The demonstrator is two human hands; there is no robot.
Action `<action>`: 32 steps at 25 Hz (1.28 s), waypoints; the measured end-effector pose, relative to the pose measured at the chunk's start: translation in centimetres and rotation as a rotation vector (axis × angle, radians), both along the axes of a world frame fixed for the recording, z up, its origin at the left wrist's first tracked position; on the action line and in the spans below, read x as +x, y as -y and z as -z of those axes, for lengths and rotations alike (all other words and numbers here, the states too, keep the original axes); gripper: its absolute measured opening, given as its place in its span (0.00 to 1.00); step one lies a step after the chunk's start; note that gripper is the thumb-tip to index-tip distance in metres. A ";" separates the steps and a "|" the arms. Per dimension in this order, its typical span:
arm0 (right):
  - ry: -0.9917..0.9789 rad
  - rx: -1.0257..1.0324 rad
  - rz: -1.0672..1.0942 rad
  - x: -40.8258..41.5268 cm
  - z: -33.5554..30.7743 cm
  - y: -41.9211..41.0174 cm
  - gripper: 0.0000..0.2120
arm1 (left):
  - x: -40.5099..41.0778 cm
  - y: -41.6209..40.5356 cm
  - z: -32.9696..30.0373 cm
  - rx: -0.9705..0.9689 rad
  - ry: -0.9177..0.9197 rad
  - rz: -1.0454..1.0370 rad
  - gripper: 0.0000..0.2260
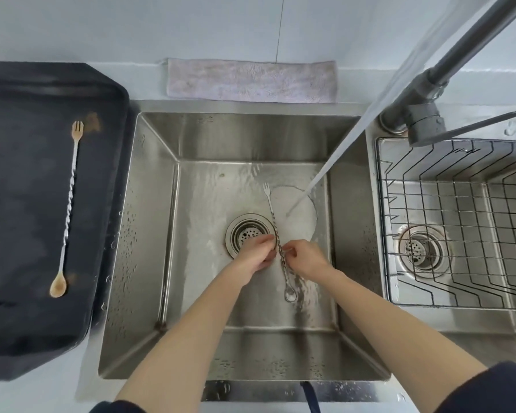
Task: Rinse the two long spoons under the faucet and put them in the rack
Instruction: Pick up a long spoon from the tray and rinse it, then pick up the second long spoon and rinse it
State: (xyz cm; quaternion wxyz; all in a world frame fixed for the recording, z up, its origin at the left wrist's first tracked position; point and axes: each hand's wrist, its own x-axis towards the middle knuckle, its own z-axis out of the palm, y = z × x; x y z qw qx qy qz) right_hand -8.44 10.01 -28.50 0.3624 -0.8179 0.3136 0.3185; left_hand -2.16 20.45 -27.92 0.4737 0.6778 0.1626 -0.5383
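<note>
Here the left hand point(255, 251) and right hand point(306, 259) both pinch the twisted steel shaft of a long spoon point(277, 242) over the brushed-steel sink point(152, 234), beside the faucet's point(429, 84) stream. The second spoon point(67, 210), wood-toned at its ends, lies on the dark tray point(18, 204); the wire rack point(459, 222) sits right.

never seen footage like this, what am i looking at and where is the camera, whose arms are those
There is no machine here. The one picture comes from a camera worn on a person's head, looking down at their own bare arms. The left hand and right hand both grip one long twisted silver spoon over the steel sink basin. Water streams from the grey faucet and lands just beside the spoon's forked end. A second, gold-tipped long spoon lies on the dark tray at left. The black wire rack at right holds nothing.
</note>
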 end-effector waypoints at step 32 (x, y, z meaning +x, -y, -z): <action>0.522 -0.036 -0.268 10.9 -17.3 -16.7 0.17 | 9.8 -21.8 -16.1 0.584 0.967 0.387 0.15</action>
